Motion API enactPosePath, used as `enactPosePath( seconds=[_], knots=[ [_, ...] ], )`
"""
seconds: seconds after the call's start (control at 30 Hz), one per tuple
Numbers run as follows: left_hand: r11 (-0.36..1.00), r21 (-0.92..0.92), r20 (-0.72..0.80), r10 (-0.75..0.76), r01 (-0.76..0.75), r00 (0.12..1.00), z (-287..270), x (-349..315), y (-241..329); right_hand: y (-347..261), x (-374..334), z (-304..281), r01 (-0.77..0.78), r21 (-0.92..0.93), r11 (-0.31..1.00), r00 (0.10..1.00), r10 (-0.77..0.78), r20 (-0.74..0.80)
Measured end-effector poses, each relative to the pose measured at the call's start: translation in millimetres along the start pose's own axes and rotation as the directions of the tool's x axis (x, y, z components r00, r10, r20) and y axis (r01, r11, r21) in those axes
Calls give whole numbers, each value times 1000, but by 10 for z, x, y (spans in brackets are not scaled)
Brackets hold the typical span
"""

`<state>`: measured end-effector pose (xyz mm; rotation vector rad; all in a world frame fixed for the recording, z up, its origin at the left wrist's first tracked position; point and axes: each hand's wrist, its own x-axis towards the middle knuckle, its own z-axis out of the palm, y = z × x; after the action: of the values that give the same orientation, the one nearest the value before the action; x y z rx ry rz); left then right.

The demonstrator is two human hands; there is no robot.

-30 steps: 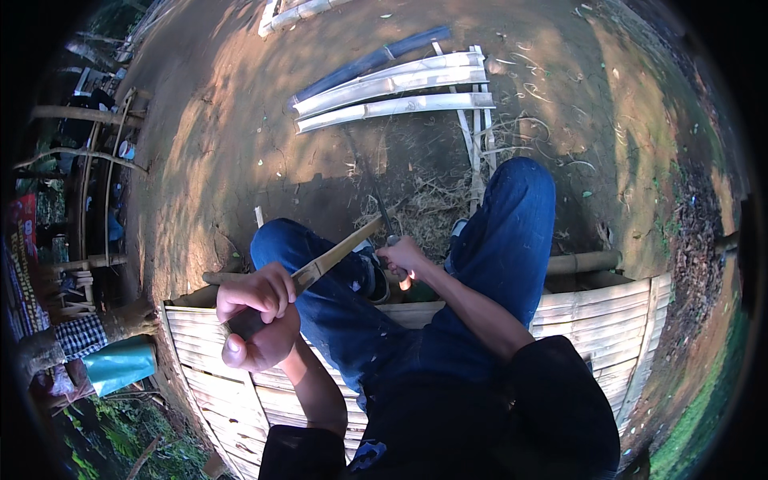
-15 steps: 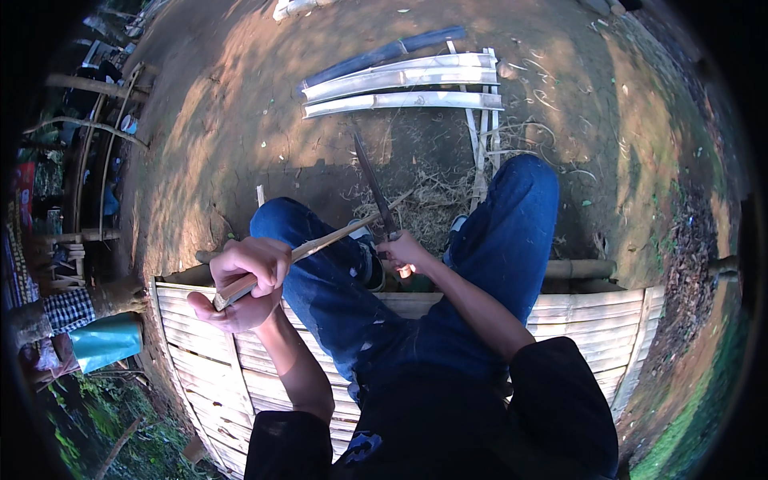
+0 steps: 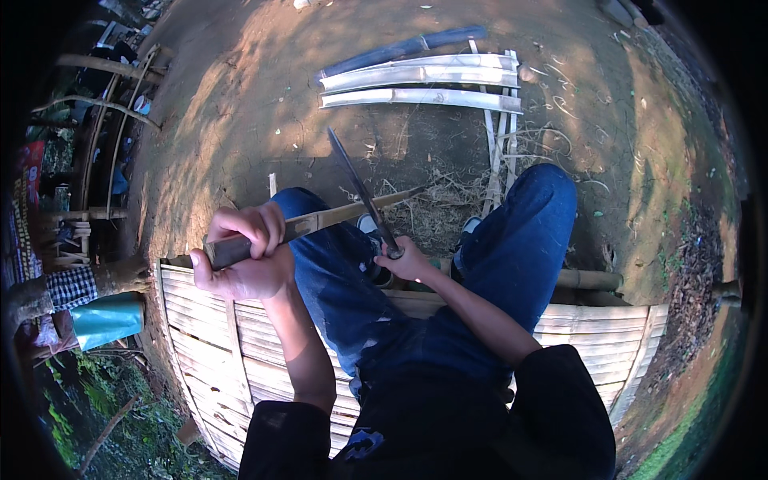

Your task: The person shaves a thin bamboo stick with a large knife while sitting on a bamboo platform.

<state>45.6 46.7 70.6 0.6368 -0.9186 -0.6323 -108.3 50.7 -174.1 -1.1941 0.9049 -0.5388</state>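
Observation:
My left hand (image 3: 248,252) is closed round the near end of a bamboo strip (image 3: 324,219), which slants away to the right above my left knee. The strip's broad face shows, and its far end reaches over the shavings on the ground. My right hand (image 3: 406,260) grips the handle of a long knife (image 3: 352,176) between my knees. The dark blade points up and to the left and crosses the bamboo strip; whether it touches the strip I cannot tell. The knife's handle is mostly hidden in my fingers.
I sit on a slatted bamboo bench (image 3: 208,336). Curly bamboo shavings (image 3: 448,208) lie on the ground between my feet. Beyond them, split bamboo halves (image 3: 420,98) and a dark bamboo piece (image 3: 404,50) rest across thin strips (image 3: 500,148). A turquoise bag (image 3: 108,322) hangs at the left.
The bamboo strip has turned in my left hand, so a wider face shows. The knife has swung leftward and now crosses the strip. My view has shifted slightly.

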Motion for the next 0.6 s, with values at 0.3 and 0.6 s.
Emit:
enactPosePath(
  seconds=[0.3, 0.6],
  knots=[
    [1000, -4, -92, -28, 28, 995, -119, 176, -27, -540, -115, -42, -342, 195, 919, 913, 276, 301],
    [995, 72, -101, -55, 63, 993, 373, 113, -185, -613, -267, 368, 157, 7, 988, 983, -156, -93]
  ],
)
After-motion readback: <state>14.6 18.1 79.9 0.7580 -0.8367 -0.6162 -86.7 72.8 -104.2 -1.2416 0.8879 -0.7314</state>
